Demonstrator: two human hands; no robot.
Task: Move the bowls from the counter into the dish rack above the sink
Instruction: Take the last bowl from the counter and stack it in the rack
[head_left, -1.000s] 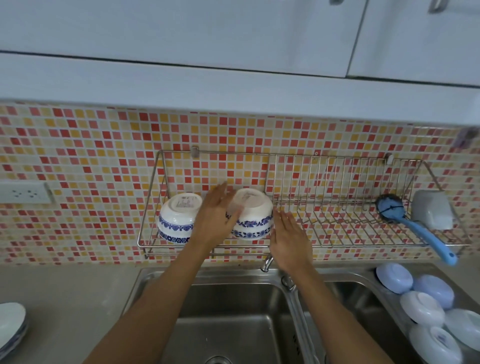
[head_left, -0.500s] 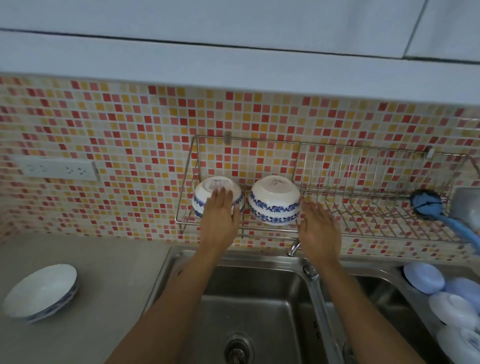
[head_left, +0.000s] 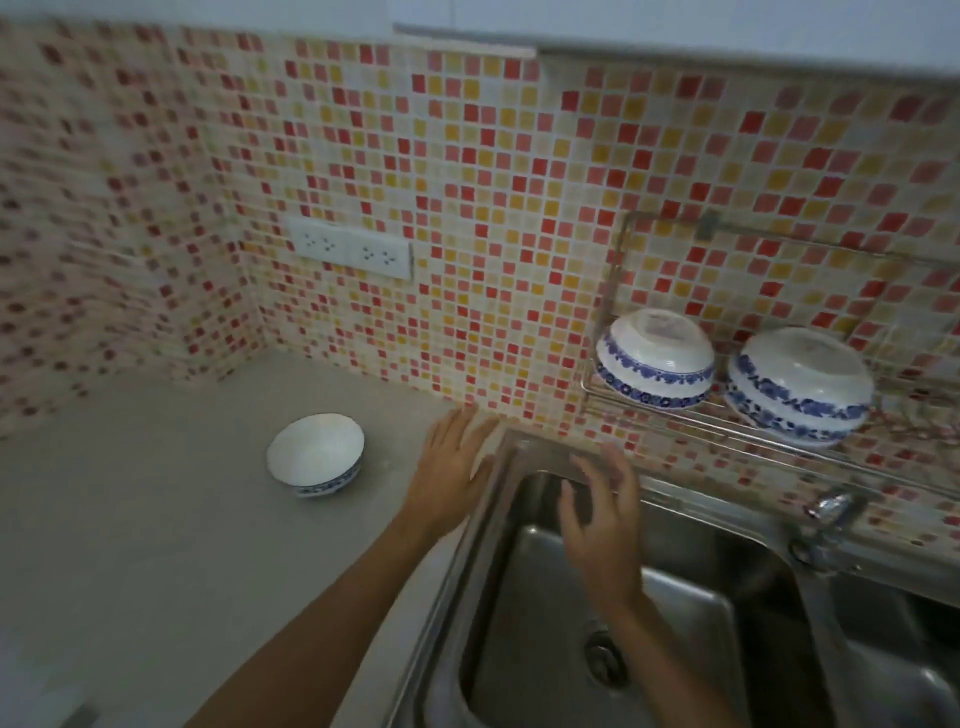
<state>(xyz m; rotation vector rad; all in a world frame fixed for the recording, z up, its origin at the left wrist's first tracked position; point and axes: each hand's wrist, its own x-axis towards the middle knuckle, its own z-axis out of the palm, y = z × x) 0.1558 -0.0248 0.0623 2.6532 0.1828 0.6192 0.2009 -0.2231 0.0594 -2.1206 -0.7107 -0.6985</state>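
Observation:
One white bowl with a blue rim pattern (head_left: 316, 454) stands upright on the grey counter (head_left: 156, 545), left of the sink. Two matching bowls, the left one (head_left: 654, 358) and the right one (head_left: 800, 385), rest upside down in the wire dish rack (head_left: 675, 413) on the tiled wall. My left hand (head_left: 452, 465) hovers open over the counter's edge, a little to the right of the counter bowl and apart from it. My right hand (head_left: 605, 512) is open above the sink's left basin, holding nothing.
A steel double sink (head_left: 649, 623) fills the lower right, with a tap (head_left: 826, 514) at its back edge. A white double wall socket (head_left: 350, 253) sits on the mosaic tiles. The wall turns a corner at the left.
Both hands have left the rack bowls and dropped down to the left, toward the counter. The view has swung left, so the counter bowl is now near the middle.

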